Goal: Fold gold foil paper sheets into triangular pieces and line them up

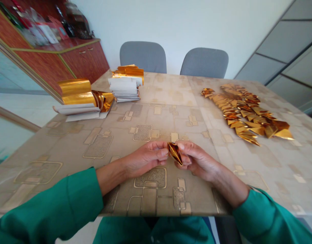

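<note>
A small folded piece of gold foil paper (174, 152) is pinched between both my hands just above the near part of the table. My left hand (145, 158) grips its left side with closed fingers. On the other side my right hand (196, 160) holds it between thumb and fingers. A pile of several finished gold folded triangles (245, 113) lies on the table at the right, out of reach of either hand.
The table (171, 95) has a beige patterned cover. Stacks of gold and white paper sheets (127, 83) sit at the far left, with curled gold sheets (78, 93) beside them. Two grey chairs (204, 62) stand behind the table. A red cabinet (77, 57) is at left.
</note>
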`<state>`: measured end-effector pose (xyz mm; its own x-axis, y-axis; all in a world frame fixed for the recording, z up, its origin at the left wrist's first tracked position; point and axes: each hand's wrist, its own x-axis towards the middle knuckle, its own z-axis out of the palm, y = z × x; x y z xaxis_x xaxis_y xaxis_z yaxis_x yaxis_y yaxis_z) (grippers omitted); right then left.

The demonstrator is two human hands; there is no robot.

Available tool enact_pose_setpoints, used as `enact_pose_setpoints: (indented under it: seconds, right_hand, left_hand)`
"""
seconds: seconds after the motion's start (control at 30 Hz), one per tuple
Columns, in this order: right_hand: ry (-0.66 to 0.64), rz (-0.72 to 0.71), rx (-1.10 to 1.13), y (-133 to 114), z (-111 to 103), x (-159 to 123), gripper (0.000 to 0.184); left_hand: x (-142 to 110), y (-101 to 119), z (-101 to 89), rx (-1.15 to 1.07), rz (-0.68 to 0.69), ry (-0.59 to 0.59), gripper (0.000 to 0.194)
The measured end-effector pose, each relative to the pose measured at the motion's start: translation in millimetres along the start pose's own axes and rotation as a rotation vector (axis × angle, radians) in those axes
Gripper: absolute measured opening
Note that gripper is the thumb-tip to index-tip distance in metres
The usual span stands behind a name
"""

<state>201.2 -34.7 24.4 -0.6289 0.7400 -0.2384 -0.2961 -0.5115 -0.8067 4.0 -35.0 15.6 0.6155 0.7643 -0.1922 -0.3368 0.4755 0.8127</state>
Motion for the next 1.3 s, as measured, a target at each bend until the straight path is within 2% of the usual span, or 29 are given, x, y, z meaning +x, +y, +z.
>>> enact_pose_setpoints:
  seconds: [0.07, 0.13, 0.23, 0.37, 0.53, 0.77, 0.93, 1.13, 1.3]
  right_hand:
    - [-0.098, 0.057, 0.036, -1, -3, -1, 0.038]
    - [-0.135, 0.078, 0.061, -1, -5, -1, 0.036]
    - [-0.109, 0.072, 0.086, -1, -6, -1, 0.029]
    - [-0.085, 0.076, 0.108, -1, -3, -1, 0.03]
    - [-0.125, 0.114, 0.148, 0, -3, 1, 0.034]
    - [-0.112, 0.118, 0.115, 4, -7, 3, 0.032]
    - [-0.151, 0.096, 0.128, 4, -6, 2, 0.028]
    - [-0.166, 0.084, 0.103, 5, -5, 2, 0.039]
    - [-0.086, 0.013, 0.037, 7, -3, 4, 0.032]
  left_hand:
    - [-1, 0, -1.4, -0.041, -0.079, -0.072, 0.035]
    - [-1, 1, -3.2, -0.07, -0.091, -0.086, 0.032]
    - [-1, 3, -5.0, -0.081, -0.071, -0.058, 0.03]
    - [0, 4, -4.5, -0.1, -0.069, -0.049, 0.032]
    - [2, 0, -1.5, -0.206, -0.106, -0.073, 0.03]
    - [0, -2, 4.3, -0.422, -0.132, -0.032, 0.018]
    - [2, -2, 8.2, -0.442, -0.126, -0.073, 0.015]
    - [2, -6, 10.0, -0.421, -0.085, -0.053, 0.025]
    - [2, -7, 8.8, -0.442, -0.014, -0.004, 0.029]
